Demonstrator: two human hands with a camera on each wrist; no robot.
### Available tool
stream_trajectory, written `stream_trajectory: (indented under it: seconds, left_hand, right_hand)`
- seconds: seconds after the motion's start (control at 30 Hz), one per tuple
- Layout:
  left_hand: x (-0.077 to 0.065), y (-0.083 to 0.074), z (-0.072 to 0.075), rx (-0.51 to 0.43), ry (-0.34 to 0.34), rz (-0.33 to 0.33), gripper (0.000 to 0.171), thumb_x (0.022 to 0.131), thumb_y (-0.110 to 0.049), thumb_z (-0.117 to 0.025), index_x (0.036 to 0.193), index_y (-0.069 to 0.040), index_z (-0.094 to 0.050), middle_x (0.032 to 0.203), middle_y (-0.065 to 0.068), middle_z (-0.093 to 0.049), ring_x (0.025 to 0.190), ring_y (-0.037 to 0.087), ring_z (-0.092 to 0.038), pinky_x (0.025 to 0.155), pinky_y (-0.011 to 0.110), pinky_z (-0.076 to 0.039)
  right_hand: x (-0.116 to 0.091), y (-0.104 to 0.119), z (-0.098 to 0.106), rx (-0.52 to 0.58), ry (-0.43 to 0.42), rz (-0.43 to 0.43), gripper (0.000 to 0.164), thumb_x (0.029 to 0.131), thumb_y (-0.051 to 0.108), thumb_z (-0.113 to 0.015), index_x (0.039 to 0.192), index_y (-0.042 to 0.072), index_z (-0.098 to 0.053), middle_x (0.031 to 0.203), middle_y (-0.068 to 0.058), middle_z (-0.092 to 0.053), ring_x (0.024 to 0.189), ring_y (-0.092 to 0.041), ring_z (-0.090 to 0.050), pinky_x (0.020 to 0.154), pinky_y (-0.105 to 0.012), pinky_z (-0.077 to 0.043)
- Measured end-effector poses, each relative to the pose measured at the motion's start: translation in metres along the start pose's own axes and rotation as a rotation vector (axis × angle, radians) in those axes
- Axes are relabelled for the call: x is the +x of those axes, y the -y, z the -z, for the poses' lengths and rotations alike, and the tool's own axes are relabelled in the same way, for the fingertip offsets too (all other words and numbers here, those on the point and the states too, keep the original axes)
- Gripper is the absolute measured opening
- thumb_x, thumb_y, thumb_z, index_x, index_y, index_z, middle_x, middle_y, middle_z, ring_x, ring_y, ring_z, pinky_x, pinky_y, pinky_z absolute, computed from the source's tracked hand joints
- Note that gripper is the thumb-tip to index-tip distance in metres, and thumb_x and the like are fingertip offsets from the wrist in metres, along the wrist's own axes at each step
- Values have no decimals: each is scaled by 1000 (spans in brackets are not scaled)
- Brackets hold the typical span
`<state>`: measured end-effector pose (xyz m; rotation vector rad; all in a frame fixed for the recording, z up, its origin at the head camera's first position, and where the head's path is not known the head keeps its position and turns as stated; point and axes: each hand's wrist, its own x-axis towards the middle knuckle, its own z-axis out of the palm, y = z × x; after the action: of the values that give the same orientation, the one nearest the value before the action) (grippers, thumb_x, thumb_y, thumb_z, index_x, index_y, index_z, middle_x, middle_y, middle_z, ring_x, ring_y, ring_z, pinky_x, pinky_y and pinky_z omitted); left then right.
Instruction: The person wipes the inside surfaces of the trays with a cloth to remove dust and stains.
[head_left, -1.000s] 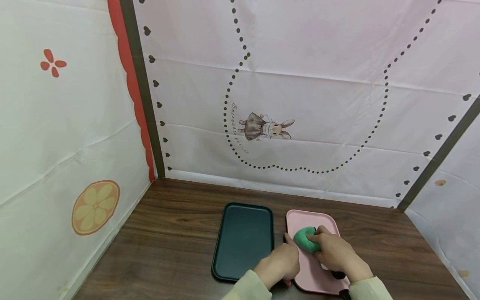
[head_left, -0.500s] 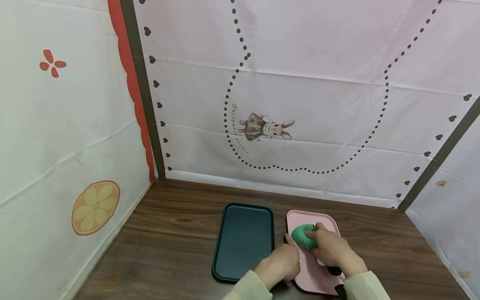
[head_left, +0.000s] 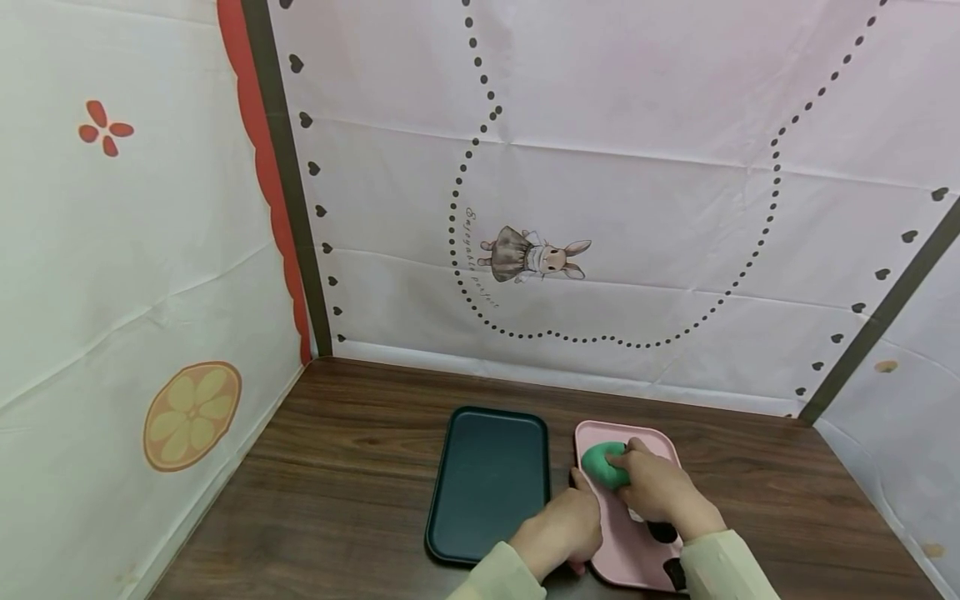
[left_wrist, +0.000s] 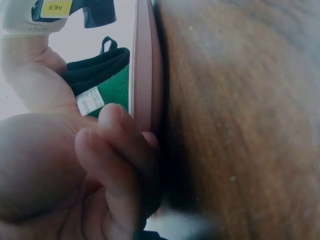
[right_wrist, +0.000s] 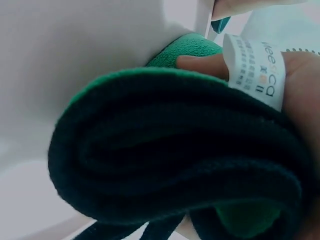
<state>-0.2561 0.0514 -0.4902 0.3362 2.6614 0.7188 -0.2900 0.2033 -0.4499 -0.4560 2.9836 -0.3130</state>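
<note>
My right hand (head_left: 660,490) grips a folded green cleaning cloth (head_left: 600,465) against the pink tray (head_left: 626,550). In the right wrist view the cloth (right_wrist: 190,46) shows thick dark folded layers, a white label (right_wrist: 255,70) and dark straps hanging below. A dark loop stands up from it in the left wrist view. My left hand (head_left: 562,527) holds the tray's left edge, index finger along the rim. In the left wrist view, curled fingers (left_wrist: 117,155) lie against the tray's pink side (left_wrist: 145,75). The cloth's underside is hidden.
A dark green tray (head_left: 491,492) lies just left of the pink one on the brown wood table (head_left: 337,492). Printed white fabric walls (head_left: 637,208) stand behind and at both sides. A dark wrist device with a yellow tag (left_wrist: 56,8) sits on the right wrist.
My right hand has slid the green cloth a short way up and left across the pink tray. The left hand stays at the tray's left edge.
</note>
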Motion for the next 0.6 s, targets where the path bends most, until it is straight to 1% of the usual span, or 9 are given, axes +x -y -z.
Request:
stream_trajectory:
  seconds: [0.13,0.27,0.33,0.43,0.5,0.57,0.6]
  left_hand:
    - [0,0,1,-24,8,9,78,98,-9,-62,161,8,-18,53,3,-61,32,8,-54,33,20,-41]
    - [0,-1,0,-24,-6,9,78,98,-8,-62,161,8,-19,53,3,-60,32,8,-55,33,20,-42]
    - [-1,-1,-1,-7,-15,6,78,97,-8,-62,161,9,-20,52,3,-60,31,8,-55,33,20,-42]
    - [-1,-1,-1,2,-17,8,78,97,-9,-62,161,9,-20,51,2,-59,31,8,-54,33,20,-42]
    - [0,-2,-1,6,-12,11,78,98,-9,-62,161,8,-20,50,1,-60,31,8,-54,33,20,-42]
    - [0,-2,-1,3,-6,15,78,98,-9,-62,161,8,-19,50,1,-60,31,8,-54,33,20,-42]
    - [0,-2,-1,5,-4,15,78,98,-9,-62,161,8,-19,50,1,-60,31,8,-54,33,20,-42]
  right_hand:
    - [3,1,0,10,-20,13,54,78,4,-76,132,6,-72,128,-18,-61,89,-22,-65,74,-48,-57]
    - [6,1,1,23,-25,26,54,77,3,-75,131,3,-71,135,-26,-58,93,-29,-69,77,-51,-58]
    - [7,1,2,27,-22,28,54,77,2,-74,131,2,-71,138,-29,-57,94,-31,-69,78,-50,-58]
    - [10,1,1,33,-16,21,54,77,2,-73,132,2,-71,133,-26,-59,87,-26,-66,74,-47,-57]
    - [11,1,1,33,-15,18,54,78,2,-72,132,2,-71,129,-24,-60,81,-23,-61,71,-44,-55]
    - [12,1,0,30,-14,19,54,78,1,-72,132,2,-71,129,-25,-59,82,-23,-62,72,-44,-55]
    - [12,1,0,26,-13,20,54,78,2,-72,132,1,-71,131,-27,-59,85,-24,-64,73,-46,-57]
